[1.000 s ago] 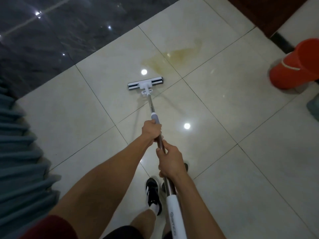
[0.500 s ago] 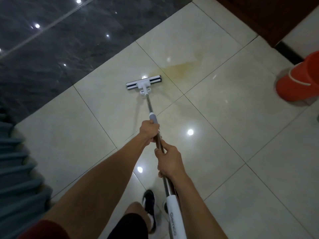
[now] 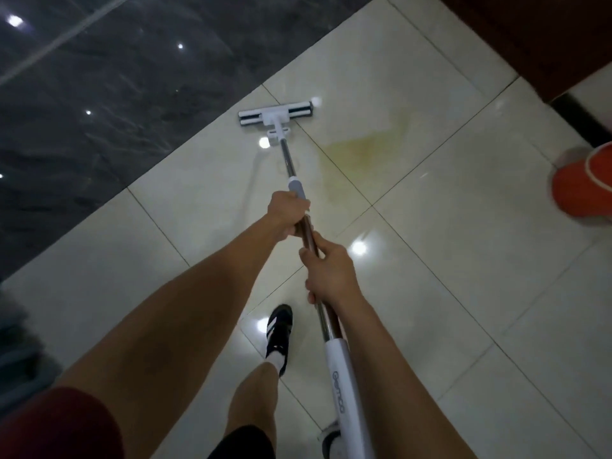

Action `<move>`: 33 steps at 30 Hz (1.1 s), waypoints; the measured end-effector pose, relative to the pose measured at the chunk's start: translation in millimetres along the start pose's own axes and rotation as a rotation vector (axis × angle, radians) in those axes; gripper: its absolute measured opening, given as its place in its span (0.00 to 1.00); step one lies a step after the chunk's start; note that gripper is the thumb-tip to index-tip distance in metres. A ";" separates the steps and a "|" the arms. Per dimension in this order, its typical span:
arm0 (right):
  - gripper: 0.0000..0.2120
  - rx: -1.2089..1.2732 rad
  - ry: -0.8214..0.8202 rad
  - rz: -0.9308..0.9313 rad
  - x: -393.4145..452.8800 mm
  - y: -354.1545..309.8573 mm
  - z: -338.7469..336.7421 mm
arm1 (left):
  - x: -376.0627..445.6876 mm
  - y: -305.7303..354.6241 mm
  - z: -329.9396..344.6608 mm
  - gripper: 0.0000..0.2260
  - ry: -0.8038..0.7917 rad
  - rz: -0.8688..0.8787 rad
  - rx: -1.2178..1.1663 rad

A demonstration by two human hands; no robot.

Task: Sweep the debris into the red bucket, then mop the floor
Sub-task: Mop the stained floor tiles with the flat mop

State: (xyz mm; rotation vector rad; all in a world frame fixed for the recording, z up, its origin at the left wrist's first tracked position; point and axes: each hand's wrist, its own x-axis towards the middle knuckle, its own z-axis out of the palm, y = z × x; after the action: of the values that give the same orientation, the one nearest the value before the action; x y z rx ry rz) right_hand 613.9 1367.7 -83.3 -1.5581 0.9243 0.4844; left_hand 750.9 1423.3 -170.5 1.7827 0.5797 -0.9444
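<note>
A flat white mop head (image 3: pixel 275 116) lies on the cream floor tiles near the dark marble strip. Its metal pole runs back towards me. My left hand (image 3: pixel 287 214) grips the pole just below the grey collar. My right hand (image 3: pixel 328 272) grips the pole lower down, above the white sleeve (image 3: pixel 344 385). A yellowish stain (image 3: pixel 364 150) spreads on the tiles just right of the pole. The red bucket (image 3: pixel 586 187) stands at the right edge, partly cut off.
Dark polished marble floor (image 3: pixel 116 94) fills the upper left. A dark brown surface (image 3: pixel 530 34) and a black strip (image 3: pixel 583 120) border the upper right. My black-and-white shoe (image 3: pixel 280 332) steps forward under the pole. Something grey and blurred sits at the lower left edge.
The mop head has slid left, off the stain and towards the dark marble. The stain now lies to the right of the pole. My foot has stepped forward; both hands keep their grip.
</note>
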 end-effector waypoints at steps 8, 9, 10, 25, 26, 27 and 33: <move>0.22 0.062 0.013 0.065 39.3 -46.4 24.2 | 42.6 40.0 -28.7 0.10 -0.046 -0.002 -0.008; 0.22 0.072 0.017 0.071 34.2 -42.7 27.3 | 38.8 35.7 -30.0 0.10 -0.044 -0.006 0.002; 0.22 0.079 0.020 0.072 28.3 -38.6 30.6 | 34.4 31.2 -31.2 0.09 -0.042 -0.011 0.010; 0.22 0.097 0.095 0.095 -140.4 113.0 47.4 | -98.7 -134.5 -8.8 0.05 -0.174 0.018 0.133; 0.23 0.108 0.105 0.096 -157.1 131.2 48.6 | -112.7 -153.5 -4.5 0.05 -0.185 0.021 0.151; 0.23 0.122 0.117 0.097 -174.1 150.0 50.2 | -125.8 -173.6 0.1 0.05 -0.195 0.024 0.173; 0.23 0.180 0.172 0.109 -266.9 251.3 56.8 | -201.1 -280.6 23.6 0.07 -0.228 0.011 0.241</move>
State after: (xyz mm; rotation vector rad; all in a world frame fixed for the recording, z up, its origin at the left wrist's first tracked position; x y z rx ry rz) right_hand 269.5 1502.5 -53.0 -1.4060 1.1580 0.3369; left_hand 418.2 1518.0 -165.1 1.8522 0.3210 -1.2321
